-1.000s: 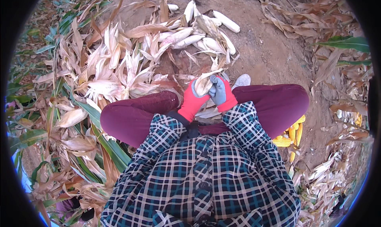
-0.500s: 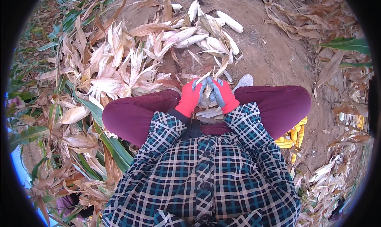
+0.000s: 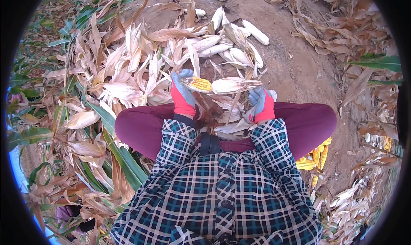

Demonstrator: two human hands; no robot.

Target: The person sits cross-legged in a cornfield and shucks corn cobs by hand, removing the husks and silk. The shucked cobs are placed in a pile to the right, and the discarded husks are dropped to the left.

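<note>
In front of my crossed legs, my left hand (image 3: 183, 93), in a red glove with grey fingers, is closed round one end of an ear of corn (image 3: 200, 84). Its yellow kernels show bare beside the fingers. Straight against the kernels lies a pale dry husk (image 3: 233, 85), tapering to the right. My right hand (image 3: 260, 103), gloved alike, grips the narrow end of that husk. Whether ear and husk are joined where they meet, I cannot tell. Loose husk leaves (image 3: 231, 127) lie on the ground below, between my hands and lap.
Several whitish ears (image 3: 255, 32) lie ahead on the soil. A heap of dry husks (image 3: 124, 93) spreads to the left, with green leaves (image 3: 124, 159) nearer me. Bare yellow ears (image 3: 317, 157) lie beside my right knee. Dry stalks and leaves (image 3: 325, 22) cover the far right.
My hands, close together before, have moved apart to either side and a little forward. Yellow kernels now show at the left hand, and the husk stretches out to the right hand.
</note>
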